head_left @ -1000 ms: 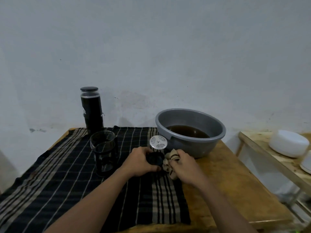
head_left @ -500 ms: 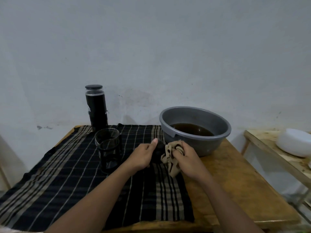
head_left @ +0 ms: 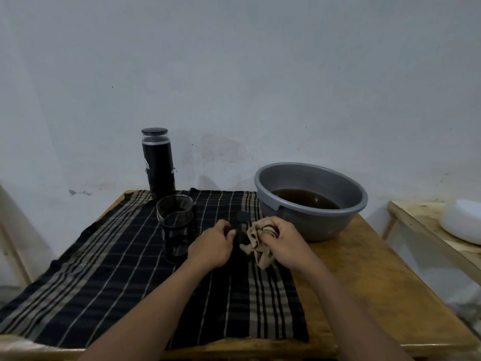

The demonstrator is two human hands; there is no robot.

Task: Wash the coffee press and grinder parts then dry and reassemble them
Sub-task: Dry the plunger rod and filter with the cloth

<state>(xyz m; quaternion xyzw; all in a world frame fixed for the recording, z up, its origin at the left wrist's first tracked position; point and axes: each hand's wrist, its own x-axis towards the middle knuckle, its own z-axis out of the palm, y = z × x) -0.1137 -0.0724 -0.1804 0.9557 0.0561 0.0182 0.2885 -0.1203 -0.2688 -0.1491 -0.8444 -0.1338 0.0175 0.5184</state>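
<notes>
left hand (head_left: 212,246) curled round dark part (head_left: 242,220), just left of basin (head_left: 309,178) | right hand (head_left: 283,243) clutching rag (head_left: 256,247), touching part, before basin | beaker (head_left: 177,225) further left of basin

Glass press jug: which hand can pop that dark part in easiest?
Left, probably. The left hand holds the dark part right beside the glass jug; the right hand, farther away, is busy gripping the cloth.
</notes>
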